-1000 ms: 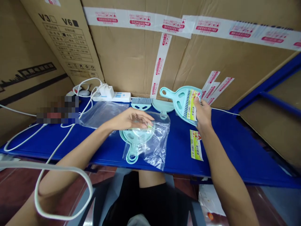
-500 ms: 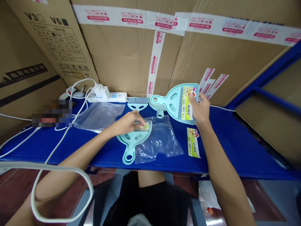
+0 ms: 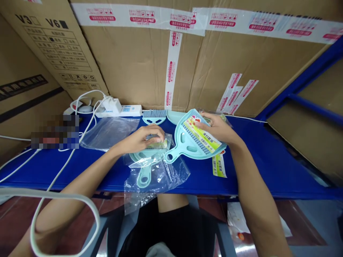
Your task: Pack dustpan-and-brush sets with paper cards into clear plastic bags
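Observation:
My right hand [image 3: 218, 126] grips a mint dustpan set [image 3: 187, 146] by its wide edge; a grey-bristled brush and a yellow-green label [image 3: 205, 134] lie in it, and its handle points left and down. My left hand [image 3: 147, 137] has its fingers closed at the edge of a clear plastic bag [image 3: 163, 175]. The bag lies over a second mint dustpan [image 3: 144, 176] and hangs past the table's front edge. Another label [image 3: 219, 166] lies on the table under the held set. Behind are a loose brush [image 3: 154, 116] and another mint pan [image 3: 175, 116].
A second clear bag [image 3: 109, 132] lies on the blue table [image 3: 257, 160] at the left. Behind it stands a white power strip [image 3: 131, 110] with cables. Cardboard [image 3: 134, 64] walls the back. A white cable loop [image 3: 98, 221] hangs in front at the lower left.
The held dustpan set has come down toward the middle and turned, its handle now pointing lower left. The clear bag has moved left, over the second dustpan.

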`<state>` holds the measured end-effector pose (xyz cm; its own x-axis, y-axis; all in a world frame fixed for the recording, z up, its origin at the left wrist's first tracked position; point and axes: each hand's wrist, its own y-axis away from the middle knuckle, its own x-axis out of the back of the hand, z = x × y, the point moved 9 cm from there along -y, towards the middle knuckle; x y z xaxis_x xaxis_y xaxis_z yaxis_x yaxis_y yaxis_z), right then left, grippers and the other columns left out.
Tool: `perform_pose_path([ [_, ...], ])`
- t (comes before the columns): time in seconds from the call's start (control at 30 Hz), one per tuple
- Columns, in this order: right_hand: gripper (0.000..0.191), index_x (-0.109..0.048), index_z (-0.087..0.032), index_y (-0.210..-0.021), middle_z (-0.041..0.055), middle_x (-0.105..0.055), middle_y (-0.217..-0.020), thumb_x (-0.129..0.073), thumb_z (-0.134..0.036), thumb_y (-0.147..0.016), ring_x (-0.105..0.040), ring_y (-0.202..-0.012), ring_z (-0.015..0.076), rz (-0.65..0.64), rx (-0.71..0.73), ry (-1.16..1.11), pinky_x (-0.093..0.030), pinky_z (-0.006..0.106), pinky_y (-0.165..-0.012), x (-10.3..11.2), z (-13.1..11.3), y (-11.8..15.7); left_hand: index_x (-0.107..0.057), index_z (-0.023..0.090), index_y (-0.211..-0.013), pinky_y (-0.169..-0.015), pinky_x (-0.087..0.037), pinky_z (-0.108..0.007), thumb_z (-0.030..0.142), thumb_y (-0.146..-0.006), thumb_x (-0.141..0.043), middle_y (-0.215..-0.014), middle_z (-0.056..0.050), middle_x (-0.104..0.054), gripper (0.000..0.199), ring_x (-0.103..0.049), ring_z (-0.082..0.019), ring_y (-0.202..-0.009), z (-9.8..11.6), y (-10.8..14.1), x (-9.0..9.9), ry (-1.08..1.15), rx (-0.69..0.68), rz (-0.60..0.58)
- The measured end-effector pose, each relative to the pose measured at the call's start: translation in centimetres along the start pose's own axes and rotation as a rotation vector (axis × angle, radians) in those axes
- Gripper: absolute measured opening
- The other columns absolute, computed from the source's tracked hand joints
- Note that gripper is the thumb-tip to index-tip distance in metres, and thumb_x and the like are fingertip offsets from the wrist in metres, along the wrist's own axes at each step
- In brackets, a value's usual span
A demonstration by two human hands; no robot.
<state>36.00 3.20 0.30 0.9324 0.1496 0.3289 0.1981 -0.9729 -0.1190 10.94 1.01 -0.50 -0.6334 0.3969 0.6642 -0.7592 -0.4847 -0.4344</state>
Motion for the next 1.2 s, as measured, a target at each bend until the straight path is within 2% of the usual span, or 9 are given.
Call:
perform_pose_path([
  [0.07, 0.051, -0.079, -0.021, -0.11, 0.0065, -0.082, -0.085, -0.09, -0.056, -0.076, -0.076, -0.064, 0.0236, -0.015, -0.045, -0.016, -0.059, 0.031, -0.047, -0.9, 0.2, 0.1, -0.072, 0.022, -0.103, -0.094, -0.057, -0.041, 0.026, -0.107, -0.058, -0.111, -0.011, -0.077, 0.016, -0.072, -0.022, -0.106, 0.0, 0.0, -0.4, 0.022, -0.001, -0.003],
  [0.17, 0.047, -0.079, -0.021, -0.108, 0.0058, -0.082, -0.083, -0.089, -0.054, -0.078, -0.074, -0.061, 0.022, 0.005, -0.077, 0.001, -0.056, 0.03, -0.047, -1.7, 0.4, 0.4, -0.071, 0.02, -0.103, -0.099, -0.057, -0.043, 0.025, -0.107, -0.057, -0.123, -0.013, -0.076, 0.016, -0.072, -0.023, -0.116, -0.2, 0.0, -0.4, 0.005, 0.008, 0.02],
  [0.37, 0.036, -0.078, -0.023, -0.103, 0.0061, -0.082, -0.089, -0.087, -0.05, -0.081, -0.074, -0.071, 0.0239, 0.173, 0.011, 0.127, -0.058, 0.033, -0.057, -2.4, 0.4, 0.7, -0.068, 0.021, -0.105, -0.111, -0.052, -0.051, 0.024, -0.109, -0.053, -0.136, -0.014, -0.069, 0.015, -0.063, -0.027, -0.136, -0.4, 0.1, 0.2, -0.098, -0.003, 0.097],
  [0.43, 0.035, -0.076, -0.023, -0.103, 0.0067, -0.082, -0.092, -0.084, -0.051, -0.084, -0.075, -0.074, 0.0243, 0.191, 0.016, 0.149, -0.058, 0.034, -0.059, -3.2, 0.8, 0.7, -0.066, 0.022, -0.106, -0.113, -0.051, -0.052, 0.023, -0.109, -0.052, -0.139, -0.014, -0.065, 0.015, -0.059, -0.028, -0.14, -0.2, 0.1, 0.3, -0.135, -0.019, 0.121],
  [0.73, 0.042, -0.068, -0.024, -0.101, 0.0045, -0.08, -0.087, -0.082, -0.058, -0.082, -0.075, -0.069, 0.0246, 0.14, -0.021, -0.053, -0.056, 0.033, -0.054, -7.8, 2.1, 1.5, -0.065, 0.023, -0.108, -0.112, -0.052, -0.051, 0.019, -0.108, -0.053, -0.142, -0.013, -0.056, 0.012, -0.057, -0.028, -0.137, 0.5, 0.2, 0.4, -0.233, -0.063, 0.151],
  [0.87, 0.043, -0.07, -0.024, -0.105, 0.0055, -0.081, -0.095, -0.082, -0.058, -0.082, -0.075, -0.07, 0.0239, 0.099, -0.029, -0.104, -0.057, 0.033, -0.056, -9.4, 2.1, 1.8, -0.065, 0.022, -0.109, -0.112, -0.052, -0.05, 0.018, -0.108, -0.052, -0.141, -0.013, -0.055, 0.014, -0.057, -0.027, -0.136, 0.5, 0.3, 0.4, -0.237, -0.067, 0.153],
  [0.97, 0.041, -0.07, -0.024, -0.107, 0.0051, -0.081, -0.094, -0.082, -0.055, -0.083, -0.076, -0.077, 0.025, 0.102, -0.008, -0.09, -0.059, 0.034, -0.062, -10.0, 1.8, 2.0, -0.065, 0.022, -0.109, -0.111, -0.052, -0.049, 0.018, -0.108, -0.051, -0.14, -0.013, -0.055, 0.014, -0.058, -0.027, -0.135, 0.9, 0.3, 0.7, -0.247, -0.076, 0.177],
  [1.1, 0.037, -0.07, -0.024, -0.103, 0.0054, -0.081, -0.102, -0.079, -0.055, -0.085, -0.076, -0.088, 0.0257, 0.092, 0.047, -0.087, -0.059, 0.034, -0.071, -10.6, 1.1, 2.2, -0.064, 0.022, -0.108, -0.106, -0.055, -0.045, 0.017, -0.108, -0.052, -0.139, -0.013, -0.055, 0.013, -0.062, -0.024, -0.124, 1.6, 0.5, 1.1, -0.258, -0.104, 0.239],
  [1.2, 0.036, -0.07, -0.024, -0.107, 0.0047, -0.081, -0.104, -0.076, -0.055, -0.089, -0.077, -0.091, 0.026, 0.128, 0.099, -0.07, -0.059, 0.034, -0.074, -10.5, 0.4, 2.6, -0.065, 0.023, -0.109, -0.104, -0.055, -0.046, 0.015, -0.107, -0.053, -0.136, -0.012, -0.057, 0.014, -0.062, -0.025, -0.125, 2.1, 0.6, 1.4, -0.296, -0.13, 0.292],
])
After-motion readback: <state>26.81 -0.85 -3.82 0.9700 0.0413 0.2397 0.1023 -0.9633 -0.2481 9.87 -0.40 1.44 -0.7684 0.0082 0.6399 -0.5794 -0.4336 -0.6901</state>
